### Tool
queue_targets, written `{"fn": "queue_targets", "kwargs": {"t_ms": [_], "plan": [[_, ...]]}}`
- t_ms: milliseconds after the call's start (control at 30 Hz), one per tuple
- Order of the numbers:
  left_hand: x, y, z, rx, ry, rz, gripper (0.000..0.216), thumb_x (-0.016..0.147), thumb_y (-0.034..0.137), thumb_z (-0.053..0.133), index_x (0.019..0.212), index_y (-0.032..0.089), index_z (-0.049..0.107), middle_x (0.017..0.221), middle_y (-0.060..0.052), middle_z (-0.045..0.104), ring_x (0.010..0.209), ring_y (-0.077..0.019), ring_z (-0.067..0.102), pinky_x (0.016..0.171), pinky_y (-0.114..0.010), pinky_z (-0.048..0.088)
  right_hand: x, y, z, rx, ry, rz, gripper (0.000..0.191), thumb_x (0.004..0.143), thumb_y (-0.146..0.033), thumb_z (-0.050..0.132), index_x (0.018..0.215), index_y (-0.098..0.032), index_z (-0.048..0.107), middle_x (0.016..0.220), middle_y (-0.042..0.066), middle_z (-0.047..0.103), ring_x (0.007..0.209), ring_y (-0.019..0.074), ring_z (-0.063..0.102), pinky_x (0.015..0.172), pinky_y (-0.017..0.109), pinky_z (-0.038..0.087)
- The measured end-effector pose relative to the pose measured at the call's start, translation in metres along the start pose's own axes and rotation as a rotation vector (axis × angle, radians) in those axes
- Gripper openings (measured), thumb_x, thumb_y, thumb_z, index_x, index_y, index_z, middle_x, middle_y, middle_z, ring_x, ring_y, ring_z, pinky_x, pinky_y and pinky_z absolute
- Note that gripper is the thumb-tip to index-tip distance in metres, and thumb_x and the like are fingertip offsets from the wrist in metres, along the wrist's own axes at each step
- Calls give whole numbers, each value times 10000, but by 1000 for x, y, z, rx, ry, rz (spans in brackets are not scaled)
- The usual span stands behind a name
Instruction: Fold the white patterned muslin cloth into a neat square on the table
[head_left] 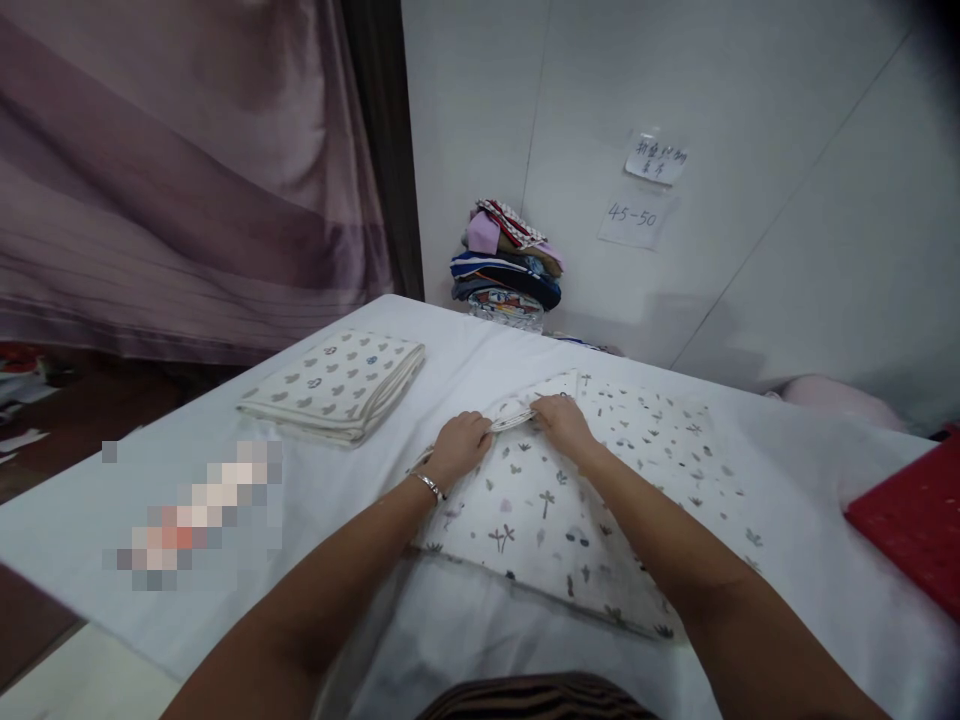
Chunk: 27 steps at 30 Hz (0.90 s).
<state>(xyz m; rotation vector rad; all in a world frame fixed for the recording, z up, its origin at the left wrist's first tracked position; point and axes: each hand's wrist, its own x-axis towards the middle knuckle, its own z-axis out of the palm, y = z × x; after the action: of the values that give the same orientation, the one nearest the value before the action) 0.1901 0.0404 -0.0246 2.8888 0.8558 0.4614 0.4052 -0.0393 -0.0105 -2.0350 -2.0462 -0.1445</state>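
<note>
Palm-printed cloth [547, 500] is laid on the white-covered surface [810, 500], before the wearer. A bunched edge of it is pinched by both hands: left hand's [461, 440] grip clamped on the edge, a bracelet [429, 487] worn at that wrist; right hand's [562, 420] grip clamped on the same edge, near the left. A folded cloth with grey motifs [337, 385] is set apart, farther left. Clothes [506, 260] are stacked beyond, by the wall [750, 150].
</note>
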Motion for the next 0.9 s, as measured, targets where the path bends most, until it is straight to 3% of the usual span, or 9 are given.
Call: {"fn": "queue_targets", "kwargs": {"t_ms": [267, 500, 733, 900], "plan": [[10, -1, -9, -8, 49, -140, 181, 890, 252, 376, 920, 192, 544, 943, -50, 582, 895, -180, 534, 728, -301, 408, 19, -3, -14, -125, -106, -32, 312, 860, -129, 441, 1135, -193, 574, 1084, 86, 640, 999, 214, 546, 831, 314, 336], [15, -7, -12, -51, 53, -254, 202, 907, 270, 342, 906, 197, 530, 960, -39, 591, 865, -159, 573, 626, -268, 378, 57, -8, -33, -371, -202, -71, 222, 776, -54, 475, 889, -157, 636, 910, 113, 669, 860, 230, 591, 740, 326, 342], [20, -29, -13, -218, 119, -386, 215, 891, 278, 367, 824, 192, 552, 917, -49, 609, 830, -168, 574, 669, -281, 382, 122, -19, -52, -455, -186, -93, 241, 742, -34, 484, 868, -155, 651, 899, 129, 677, 857, 247, 604, 758, 355, 338], [21, -48, -5, -305, 116, -488, 237, 874, 277, 384, 822, 182, 594, 877, -62, 650, 805, -175, 588, 665, -278, 386, 177, -32, -38, -500, -198, -156, 244, 749, -42, 486, 858, -169, 664, 887, 129, 682, 865, 249, 599, 808, 380, 326]]}}
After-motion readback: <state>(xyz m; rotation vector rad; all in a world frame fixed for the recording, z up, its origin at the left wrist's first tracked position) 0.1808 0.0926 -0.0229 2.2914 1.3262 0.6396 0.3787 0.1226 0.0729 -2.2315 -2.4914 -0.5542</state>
